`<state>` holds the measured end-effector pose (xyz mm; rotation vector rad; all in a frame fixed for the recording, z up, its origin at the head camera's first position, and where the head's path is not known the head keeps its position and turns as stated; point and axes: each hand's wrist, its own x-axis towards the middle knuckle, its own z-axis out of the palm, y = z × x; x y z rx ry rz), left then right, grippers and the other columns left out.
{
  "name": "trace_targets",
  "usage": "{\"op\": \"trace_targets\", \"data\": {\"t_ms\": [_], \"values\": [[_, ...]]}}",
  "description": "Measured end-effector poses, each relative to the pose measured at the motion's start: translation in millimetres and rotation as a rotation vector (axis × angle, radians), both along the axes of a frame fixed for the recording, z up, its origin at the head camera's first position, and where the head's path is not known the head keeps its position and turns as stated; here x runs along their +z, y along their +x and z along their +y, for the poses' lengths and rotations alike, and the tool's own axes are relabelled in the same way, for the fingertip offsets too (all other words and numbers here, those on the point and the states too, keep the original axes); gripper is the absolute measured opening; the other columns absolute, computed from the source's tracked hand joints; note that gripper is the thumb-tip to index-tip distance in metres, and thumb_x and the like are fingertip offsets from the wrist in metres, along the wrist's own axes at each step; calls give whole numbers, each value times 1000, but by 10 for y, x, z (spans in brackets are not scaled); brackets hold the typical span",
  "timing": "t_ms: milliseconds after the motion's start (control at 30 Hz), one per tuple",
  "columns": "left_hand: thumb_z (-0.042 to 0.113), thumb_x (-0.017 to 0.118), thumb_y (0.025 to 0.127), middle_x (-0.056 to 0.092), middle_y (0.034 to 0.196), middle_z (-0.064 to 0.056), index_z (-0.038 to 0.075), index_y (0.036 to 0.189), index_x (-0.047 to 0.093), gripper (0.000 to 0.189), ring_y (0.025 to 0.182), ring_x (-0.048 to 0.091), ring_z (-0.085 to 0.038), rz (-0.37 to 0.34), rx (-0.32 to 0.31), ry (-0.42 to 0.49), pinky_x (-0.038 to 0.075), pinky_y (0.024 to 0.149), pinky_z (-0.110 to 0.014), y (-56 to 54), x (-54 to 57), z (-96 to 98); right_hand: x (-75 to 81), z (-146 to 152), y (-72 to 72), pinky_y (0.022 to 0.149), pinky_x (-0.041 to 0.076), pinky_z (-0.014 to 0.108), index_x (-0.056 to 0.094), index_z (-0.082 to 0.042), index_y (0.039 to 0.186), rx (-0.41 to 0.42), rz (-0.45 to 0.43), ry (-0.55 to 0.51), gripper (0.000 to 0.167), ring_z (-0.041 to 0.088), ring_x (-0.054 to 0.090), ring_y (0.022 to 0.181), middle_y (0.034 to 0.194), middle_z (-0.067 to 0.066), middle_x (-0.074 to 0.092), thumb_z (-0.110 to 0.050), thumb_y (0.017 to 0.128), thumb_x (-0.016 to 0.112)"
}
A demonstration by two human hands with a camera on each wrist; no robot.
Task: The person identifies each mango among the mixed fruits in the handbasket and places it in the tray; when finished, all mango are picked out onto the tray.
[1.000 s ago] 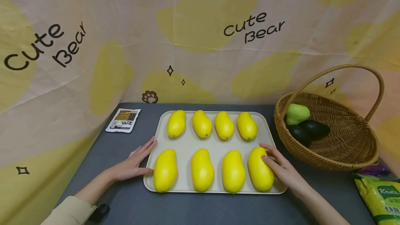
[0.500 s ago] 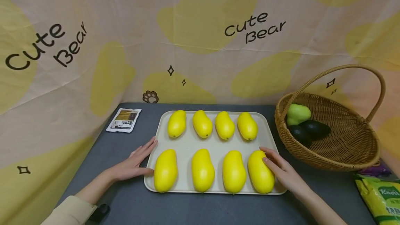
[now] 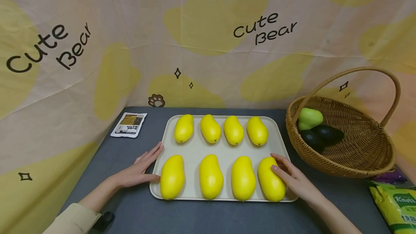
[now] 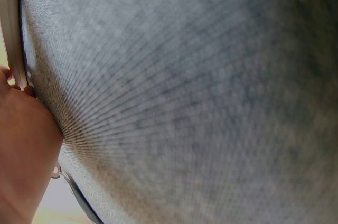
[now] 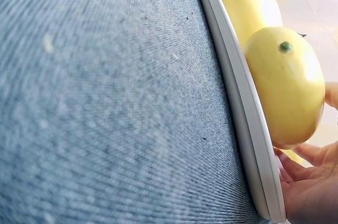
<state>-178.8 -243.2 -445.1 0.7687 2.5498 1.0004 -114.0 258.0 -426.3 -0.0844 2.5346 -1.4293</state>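
A cream tray [image 3: 208, 150] carries two rows of yellow mangoes. My right hand [image 3: 297, 181] grips the front-right mango [image 3: 271, 179], thumb on its top and fingers curled along its right side. In the right wrist view that mango [image 5: 288, 89] sits right at the tray's rim [image 5: 248, 102], fingers low beside it. At the tray's left edge my left hand [image 3: 138, 170] rests with fingers fairly straight, its thumb tip close to the front-left mango [image 3: 172, 178]. The left wrist view shows only part of this hand [image 4: 26, 150] against the tray rim [image 4: 11, 28].
A wicker basket [image 3: 364, 147] with a high handle stands on the right, holding a green pear-shaped fruit [image 3: 310, 118] and dark avocado-like fruits [image 3: 326, 134]. A Knorr bag [image 3: 398, 205] lies at the lower right. A white sachet [image 3: 128, 125] lies back left on the grey table [image 3: 182, 216].
The front-right mango has shifted slightly toward the tray's front edge with my right hand, mostly in the first half second. My left hand stays at the tray's edge.
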Motion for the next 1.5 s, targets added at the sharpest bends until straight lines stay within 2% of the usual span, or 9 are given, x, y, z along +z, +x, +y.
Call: {"op": "trace_targets", "data": {"t_ms": [233, 567, 867, 1267, 1500], "values": [[37, 67, 85, 3, 163, -11, 6, 156, 15, 94, 146, 8, -39, 0, 4, -7, -1, 110, -61, -12, -15, -19, 19, -5, -3, 103, 34, 56, 30, -8, 151, -5, -20, 8, 63, 37, 42, 130, 147, 21, 38, -41, 101, 49], [36, 67, 85, 4, 163, -14, 6, 156, 16, 92, 144, 7, -44, 2, -16, 40, -2, 108, -63, -6, -12, -25, 26, 7, 4, 98, 42, 50, 31, -7, 150, 7, 6, 23, 60, 33, 48, 123, 143, 22, 42, -38, 102, 48], [37, 66, 85, 3, 163, -13, 6, 156, 15, 93, 145, 7, -43, -7, -6, 13, -1, 108, -64, -12, -4, -16, 24, 21, 6, 101, 38, 53, 30, -7, 151, 6, -12, 1, 61, 35, 44, 129, 147, 20, 39, -40, 102, 48], [37, 66, 85, 3, 163, -14, 6, 156, 16, 92, 145, 5, -43, -10, -8, 10, -2, 109, -64, 19, 12, 0, 9, 35, 2, 102, 36, 55, 31, -8, 150, -11, -39, 1, 62, 35, 43, 129, 147, 20, 38, -42, 101, 48], [36, 66, 85, 4, 163, -15, 5, 156, 16, 92, 145, 7, -44, -3, -2, 16, -2, 109, -64, 16, 4, -2, 15, 31, 12, 102, 35, 55, 32, -7, 150, -16, -19, -8, 60, 34, 44, 127, 146, 20, 39, -41, 102, 47]]}}
